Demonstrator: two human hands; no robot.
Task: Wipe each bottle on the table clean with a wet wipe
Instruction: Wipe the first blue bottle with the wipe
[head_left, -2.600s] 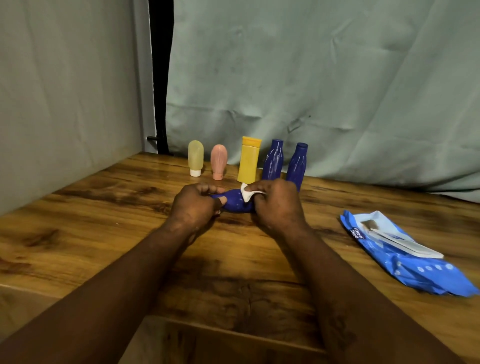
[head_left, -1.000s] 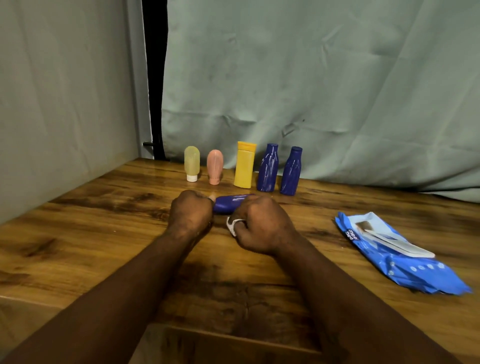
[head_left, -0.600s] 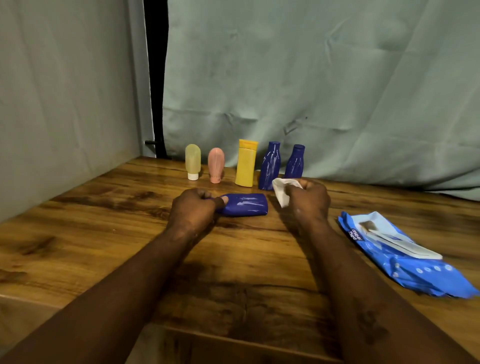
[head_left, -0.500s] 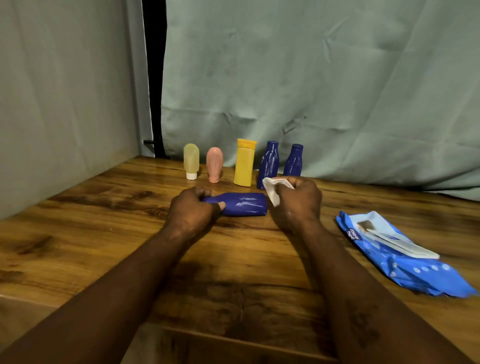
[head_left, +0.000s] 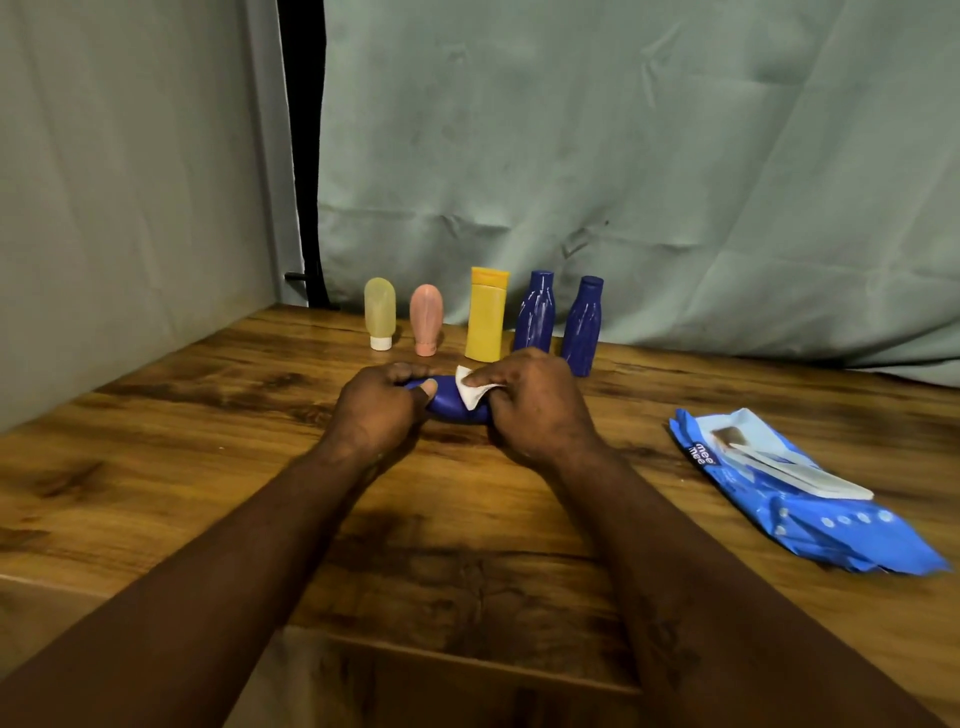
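Blue bottle (head_left: 448, 399) lies on its side on wooden table (head_left: 156, 441), held between both hands. Left hand (head_left: 375, 410) grips its left end, thumb on top. Right hand (head_left: 535, 402) presses white wet wipe (head_left: 471, 391) against bottle body, fingers curled round both. Behind, row upright near curtain (head_left: 675, 156): pale yellow tube (head_left: 380, 312), pink tube (head_left: 426, 318), yellow bottle (head_left: 487, 316), two dark blue bottles (head_left: 535, 312) (head_left: 583, 325). Blue wipes pack (head_left: 810, 499) lies well apart at right, flap open.
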